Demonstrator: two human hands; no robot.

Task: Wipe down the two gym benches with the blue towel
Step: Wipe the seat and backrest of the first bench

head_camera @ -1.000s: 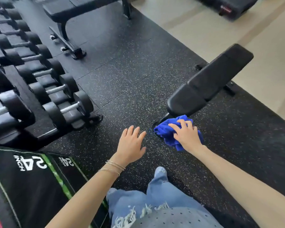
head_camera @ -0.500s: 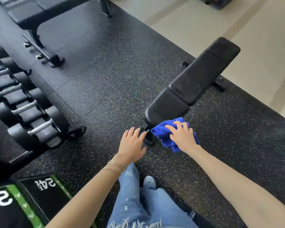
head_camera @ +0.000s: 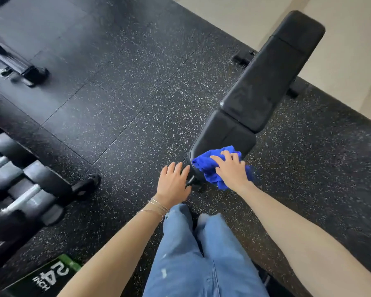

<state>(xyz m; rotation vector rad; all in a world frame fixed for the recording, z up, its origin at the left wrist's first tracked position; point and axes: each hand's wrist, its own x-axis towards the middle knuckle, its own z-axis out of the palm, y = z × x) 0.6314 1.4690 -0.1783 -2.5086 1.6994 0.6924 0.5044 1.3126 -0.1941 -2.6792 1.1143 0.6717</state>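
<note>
Now R hand [head_camera: 229,170] curls its fingers over the bunched blue towel [head_camera: 208,168], pressed on the bench [head_camera: 263,82]'s near end. L hand [head_camera: 174,183] is open and empty, just beside that end. Towel looks soft, light, floppy; prob. best gripped as a wad.

bench [head_camera: 266,82]: black, padded | blue towel [head_camera: 204,166]: bunched on its near end (second bench [head_camera: 22,68]: upper left, blurred)
</note>
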